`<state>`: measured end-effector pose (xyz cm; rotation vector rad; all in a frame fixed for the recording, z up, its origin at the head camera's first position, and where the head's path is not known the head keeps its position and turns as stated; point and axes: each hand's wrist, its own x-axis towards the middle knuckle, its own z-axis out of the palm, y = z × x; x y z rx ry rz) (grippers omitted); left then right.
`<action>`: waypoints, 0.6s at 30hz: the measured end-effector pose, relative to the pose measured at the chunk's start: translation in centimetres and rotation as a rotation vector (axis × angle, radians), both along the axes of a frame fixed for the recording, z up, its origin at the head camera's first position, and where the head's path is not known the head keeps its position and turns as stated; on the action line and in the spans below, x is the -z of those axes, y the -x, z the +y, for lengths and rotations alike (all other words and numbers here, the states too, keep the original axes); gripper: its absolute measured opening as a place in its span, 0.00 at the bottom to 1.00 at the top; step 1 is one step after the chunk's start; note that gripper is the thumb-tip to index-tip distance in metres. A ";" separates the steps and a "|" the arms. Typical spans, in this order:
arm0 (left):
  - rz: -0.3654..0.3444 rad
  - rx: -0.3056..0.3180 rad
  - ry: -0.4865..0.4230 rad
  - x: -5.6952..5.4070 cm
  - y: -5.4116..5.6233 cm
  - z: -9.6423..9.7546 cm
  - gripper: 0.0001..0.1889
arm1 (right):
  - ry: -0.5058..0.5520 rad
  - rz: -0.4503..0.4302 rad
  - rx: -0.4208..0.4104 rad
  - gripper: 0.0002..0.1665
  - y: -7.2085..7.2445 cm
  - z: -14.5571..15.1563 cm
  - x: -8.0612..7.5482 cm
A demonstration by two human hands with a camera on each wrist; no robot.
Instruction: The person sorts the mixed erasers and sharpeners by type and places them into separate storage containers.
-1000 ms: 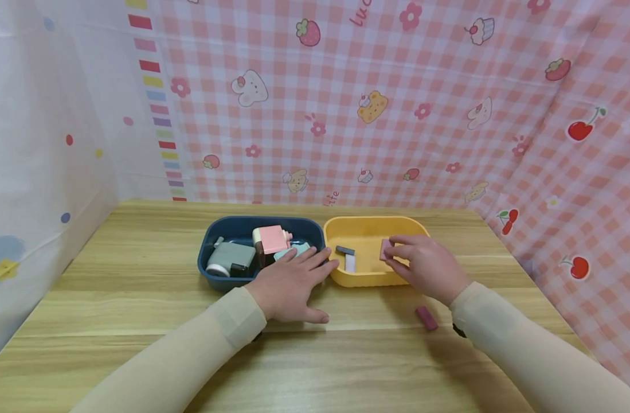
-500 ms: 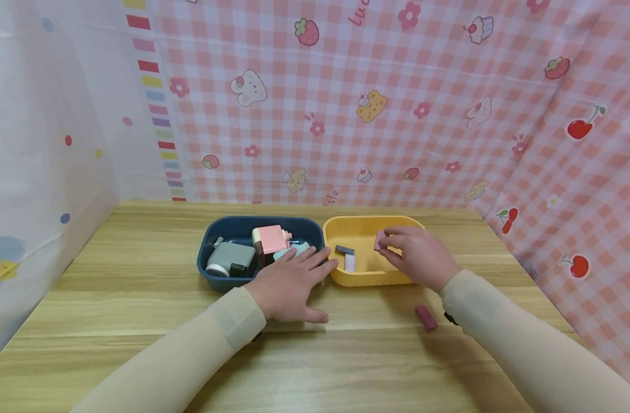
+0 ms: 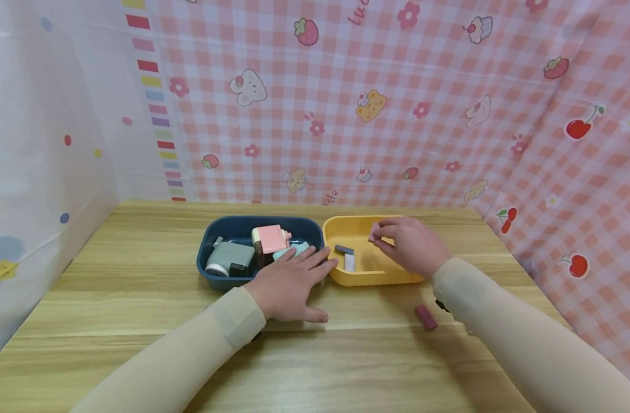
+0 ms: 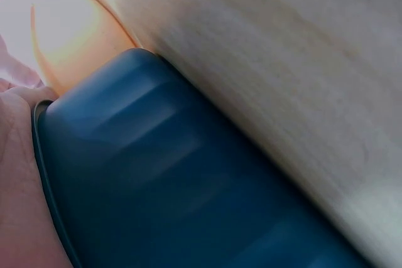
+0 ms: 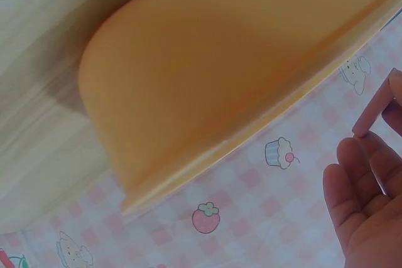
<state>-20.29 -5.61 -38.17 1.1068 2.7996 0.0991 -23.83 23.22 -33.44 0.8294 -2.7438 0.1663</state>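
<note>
In the head view my right hand (image 3: 417, 245) is over the yellow bin (image 3: 379, 279), pinching a small flat pink block (image 3: 374, 232) between thumb and fingertips. The right wrist view shows the pink block (image 5: 375, 108) edge-on at the fingertips, beyond the bin's rim. Inside the yellow bin lie a grey-blue strip (image 3: 344, 249) and a small white block (image 3: 349, 263). My left hand (image 3: 290, 289) lies with spread fingers across the near right corner of the navy bin (image 3: 263, 218), partly covering a light teal thing (image 3: 294, 250). Its palm edge meets the rim in the left wrist view.
A dark pink block (image 3: 426, 316) lies on the wooden table (image 3: 356, 367) in front of the yellow bin. The navy bin also holds a grey-green boxy object (image 3: 234, 258) and a pink-and-cream one (image 3: 271, 238). A patterned cloth (image 3: 315, 115) rises behind the table.
My right hand has shifted left and farther back over the yellow bin, carrying the pink block. The left hand stays in place.
</note>
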 end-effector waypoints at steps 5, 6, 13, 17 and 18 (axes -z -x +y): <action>0.000 0.000 0.003 0.0 0.0 0.0 0.55 | -0.011 -0.015 0.004 0.08 0.3 -0.3 -0.2; -0.001 0.000 0.001 0.0 0.0 0.0 0.55 | -0.012 -0.018 0.006 0.08 0.4 -0.4 -0.2; -0.001 0.000 0.001 0.0 0.0 0.0 0.54 | -0.042 -0.040 0.034 0.11 1.1 -0.7 -0.2; -0.001 -0.001 0.002 0.0 0.0 0.0 0.55 | -0.050 -0.044 0.038 0.10 1.3 -0.9 -0.1; -0.001 -0.002 0.002 0.0 0.0 0.0 0.55 | -0.052 -0.046 0.041 0.10 1.4 -0.9 -0.1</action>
